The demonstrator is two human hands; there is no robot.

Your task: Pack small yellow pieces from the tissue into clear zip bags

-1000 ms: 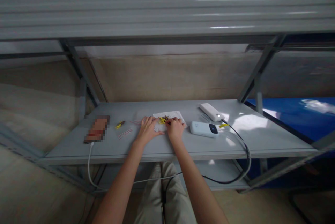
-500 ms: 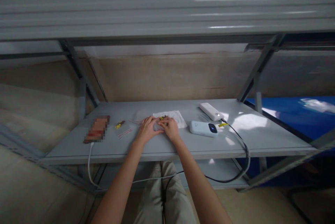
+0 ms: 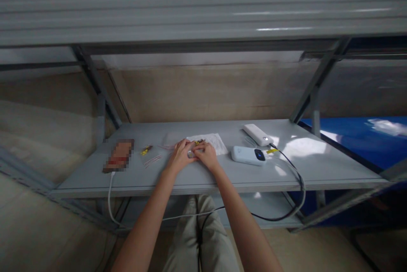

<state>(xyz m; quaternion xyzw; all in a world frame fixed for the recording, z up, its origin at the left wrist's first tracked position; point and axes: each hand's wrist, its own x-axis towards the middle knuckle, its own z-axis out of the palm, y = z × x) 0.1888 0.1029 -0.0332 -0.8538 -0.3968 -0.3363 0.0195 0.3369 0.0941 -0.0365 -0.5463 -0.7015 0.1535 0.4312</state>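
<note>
Small yellow and dark pieces (image 3: 197,142) lie on a crumpled white sheet (image 3: 219,145), just past my fingertips. Nearer me, between my hands, is a small pale thing (image 3: 190,153), too small to make out. My left hand (image 3: 180,155) rests low over the sheet's left edge, its fingers bent and close together, the thumb stretched towards my other hand. My right hand (image 3: 206,153) turns inward, fingers bunched with the tips beside the pale thing; I cannot tell whether either hand pinches it.

To my left on the grey bench (image 3: 286,174) are pink-striped strips (image 3: 153,160), another little yellow and dark bunch (image 3: 146,150) and a reddish slab (image 3: 120,154), blurred into squares, with a white cable (image 3: 110,191) at its near end. To my right sits a light-blue box (image 3: 245,155) with a dark screen, and behind it a white box (image 3: 255,134) with a black cable (image 3: 288,159) at its end. Beyond stand metal posts (image 3: 322,79) and a tan wall (image 3: 190,94); far right, clear plastic (image 3: 388,127) lies on a blue surface (image 3: 343,134).
</note>
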